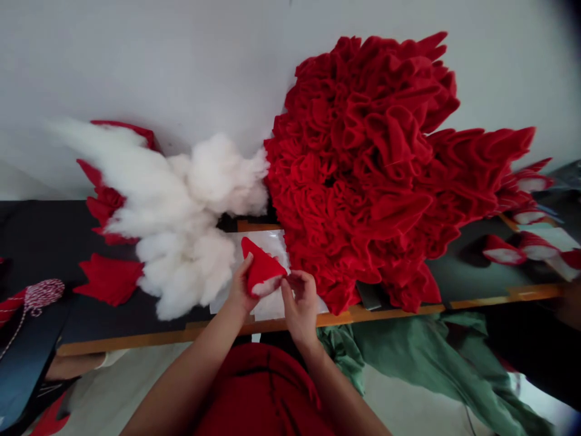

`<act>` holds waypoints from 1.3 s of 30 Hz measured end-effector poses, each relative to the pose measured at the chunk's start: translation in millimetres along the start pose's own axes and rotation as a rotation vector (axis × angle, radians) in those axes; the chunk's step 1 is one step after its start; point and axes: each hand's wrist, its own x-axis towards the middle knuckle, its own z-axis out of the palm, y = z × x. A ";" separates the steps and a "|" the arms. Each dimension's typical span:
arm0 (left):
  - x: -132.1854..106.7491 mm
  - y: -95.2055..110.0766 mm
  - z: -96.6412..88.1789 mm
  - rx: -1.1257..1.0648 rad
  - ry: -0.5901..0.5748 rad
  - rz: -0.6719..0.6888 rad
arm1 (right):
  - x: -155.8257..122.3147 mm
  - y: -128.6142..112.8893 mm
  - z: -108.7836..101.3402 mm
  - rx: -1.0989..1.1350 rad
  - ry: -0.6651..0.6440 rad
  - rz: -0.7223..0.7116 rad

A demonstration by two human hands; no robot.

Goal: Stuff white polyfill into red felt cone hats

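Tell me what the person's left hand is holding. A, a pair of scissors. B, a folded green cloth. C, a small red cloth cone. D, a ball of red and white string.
C. The left hand grips the small red cloth cone, with white stuffing showing at its open end and the right hand close against it.

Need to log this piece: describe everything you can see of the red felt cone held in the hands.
The red felt cone is a small, pointed piece of soft, matte red fabric, its tip aimed up and to the left. Its wider end, at lower right, is open and shows white fibre filling. The left hand grips its left side while the right hand pinches near the open end, holding it above a glossy translucent sheet.
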 end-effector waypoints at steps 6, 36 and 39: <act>-1.1 -8.9 12.3 0.033 0.032 0.111 | -3.3 -8.4 6.7 -0.249 -0.170 -0.352; -10.4 -0.2 8.8 0.079 -0.162 0.112 | -1.1 -13.3 0.5 -0.300 -0.264 -0.492; -9.1 0.0 7.5 0.095 -0.167 0.106 | -2.4 -13.2 3.8 -0.306 -0.226 -0.507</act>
